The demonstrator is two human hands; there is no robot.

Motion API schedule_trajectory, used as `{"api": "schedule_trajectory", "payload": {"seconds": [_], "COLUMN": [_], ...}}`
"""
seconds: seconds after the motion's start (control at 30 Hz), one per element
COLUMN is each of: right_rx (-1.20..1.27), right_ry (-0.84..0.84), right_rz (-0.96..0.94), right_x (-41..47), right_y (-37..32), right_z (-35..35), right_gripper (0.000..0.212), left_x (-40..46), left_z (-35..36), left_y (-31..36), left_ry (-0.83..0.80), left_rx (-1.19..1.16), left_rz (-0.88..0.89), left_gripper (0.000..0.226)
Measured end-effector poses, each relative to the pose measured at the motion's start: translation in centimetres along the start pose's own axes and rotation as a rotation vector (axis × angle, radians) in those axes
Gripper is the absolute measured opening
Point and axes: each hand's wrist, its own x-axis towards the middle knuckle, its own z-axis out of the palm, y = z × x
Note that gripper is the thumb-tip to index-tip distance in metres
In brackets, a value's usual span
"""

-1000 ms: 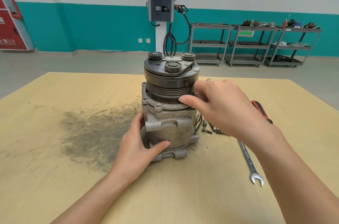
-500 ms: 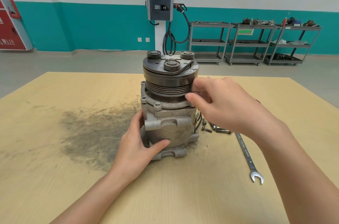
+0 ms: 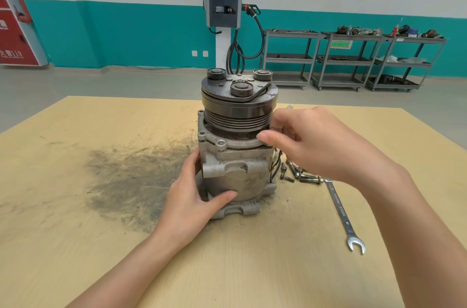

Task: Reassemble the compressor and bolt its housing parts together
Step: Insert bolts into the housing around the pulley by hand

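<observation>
**Housing seated, bolts still on the bench**

The compressor (image 3: 236, 153) stands upright on its rear end near the middle of the bench (image 3: 75, 257), pulley and clutch plate (image 3: 238, 95) on top. The left hand (image 3: 192, 204) wraps the lower body, thumb laid across the front and fingers round the far side, a steadying grip curled on the casting. The right hand (image 3: 310, 141) is up at the right edge of the front housing flange (image 3: 214, 139), just under the grooved pulley, with thumb and forefinger brought close together at the rim. Whether that grip pinches a bolt or merely fingers the flange I cannot tell; the fingertips hide whatever sits between them.

A bolt hole in the flange ear facing the camera looks empty, and a loose cluster of bolts (image 3: 300, 175) lies on the bench just right of the compressor base, with an open-ended spanner (image 3: 341, 211) beside them. So I would judge the step to be lining up the front housing on the body, or starting the first bolt by hand, with most of the bolting still to do.

The next move likely calls for matching ears to holes all round, then threading each bolt by finger before the spanner comes in. The left hand should keep the tall, top-heavy unit from tipping.

A dark smear of grime (image 3: 134, 181) marks the bench to the left.
</observation>
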Motion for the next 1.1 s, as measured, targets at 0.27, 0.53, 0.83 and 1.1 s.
{"api": "schedule_trajectory", "payload": {"seconds": [0.27,0.53,0.83,1.1], "right_rx": [-0.074,0.027,-0.095,-0.132], "right_ry": [0.114,0.046,0.103,0.084], "right_rz": [-0.009,-0.011,-0.014,-0.001], "right_x": [0.2,0.2,0.2,0.1], "right_y": [-0.4,0.2,-0.4,-0.5], "right_z": [0.8,0.1,0.6,0.2], "right_gripper": [0.056,0.055,0.047,0.055], "left_x": [-0.1,-0.1,-0.1,-0.1], "left_z": [0.0,0.1,0.0,0.0], "left_y": [0.0,0.0,0.0,0.0], "left_ry": [0.002,0.011,0.003,0.000], "left_rx": [0.011,0.004,-0.010,-0.006], "left_rz": [0.001,-0.007,-0.008,-0.004], "left_gripper": [0.085,0.089,0.084,0.086]}}
